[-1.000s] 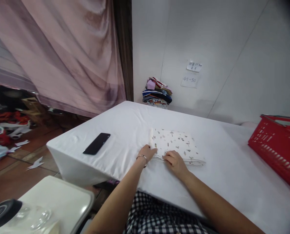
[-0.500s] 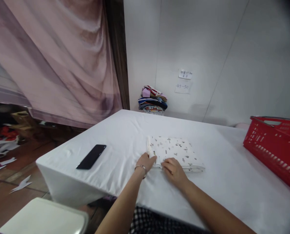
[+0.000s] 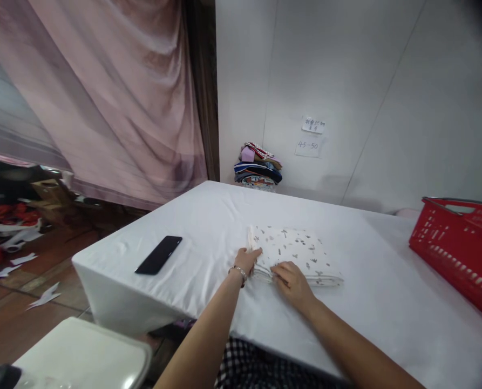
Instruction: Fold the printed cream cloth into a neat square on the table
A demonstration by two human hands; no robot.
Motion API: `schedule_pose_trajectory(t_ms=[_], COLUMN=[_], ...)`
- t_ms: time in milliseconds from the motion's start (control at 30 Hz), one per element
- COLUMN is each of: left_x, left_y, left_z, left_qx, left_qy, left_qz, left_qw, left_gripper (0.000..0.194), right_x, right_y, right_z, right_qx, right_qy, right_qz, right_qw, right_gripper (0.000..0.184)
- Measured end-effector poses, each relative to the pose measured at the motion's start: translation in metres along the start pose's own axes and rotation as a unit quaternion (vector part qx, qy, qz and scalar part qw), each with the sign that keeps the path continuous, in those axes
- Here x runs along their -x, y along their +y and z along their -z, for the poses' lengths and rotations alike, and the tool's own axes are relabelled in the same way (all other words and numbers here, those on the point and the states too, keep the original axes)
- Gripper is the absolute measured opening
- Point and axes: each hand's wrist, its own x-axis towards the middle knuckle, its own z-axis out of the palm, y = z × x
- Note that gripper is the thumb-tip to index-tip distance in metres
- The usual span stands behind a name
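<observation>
A white cloth (image 3: 297,249) with a small scattered print lies folded into a flat rectangle on the white-covered table. At its left edge, my left hand (image 3: 246,260), with a bracelet at the wrist, is closed on the folded layers, thumb on top. My right hand (image 3: 293,283) pinches the front edge of the same cloth, a little right of the front left corner. Several stacked layers show along that front edge. The tips of my right fingers are partly hidden from view.
A black phone (image 3: 158,255) lies left on the table (image 3: 200,216). A red plastic basket (image 3: 447,237) stands at the right edge. Behind are a pile of folded fabrics (image 3: 259,168) and a wall with paper notes (image 3: 309,146). A white stool (image 3: 82,356) is at lower left.
The view has shifted slightly, moving the scene a little rightward. My left hand sits slightly farther up the cloth's left edge. My right hand keeps its pinch at the front edge.
</observation>
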Motion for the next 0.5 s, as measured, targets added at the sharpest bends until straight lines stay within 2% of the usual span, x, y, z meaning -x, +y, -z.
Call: schedule_pose_trajectory(t_ms=[100,267,433,500], left_x=[0.001,0.006,-0.007,-0.015], left_y=[0.004,0.017,0.027,0.023], left_z=[0.0,-0.001,0.025,0.04], left_qx=[-0.041,-0.1,-0.101,-0.11], left_qy=[0.001,0.0,0.024,0.045], left_qz=[-0.019,-0.062,-0.136,-0.121], left_qw=[0.999,0.993,0.985,0.986], left_gripper=[0.084,0.075,0.067,0.063], right_x=[-0.001,-0.008,-0.02,-0.022], right_y=[0.0,-0.004,-0.009,-0.01], right_z=[-0.002,-0.002,-0.001,-0.002], right_qx=[0.028,0.055,0.026,0.017], right_qy=[-0.007,-0.034,-0.043,-0.051], right_qz=[0.015,0.024,0.025,0.03], right_qw=[0.999,0.998,0.998,0.998], right_gripper=[0.022,0.022,0.025,0.023])
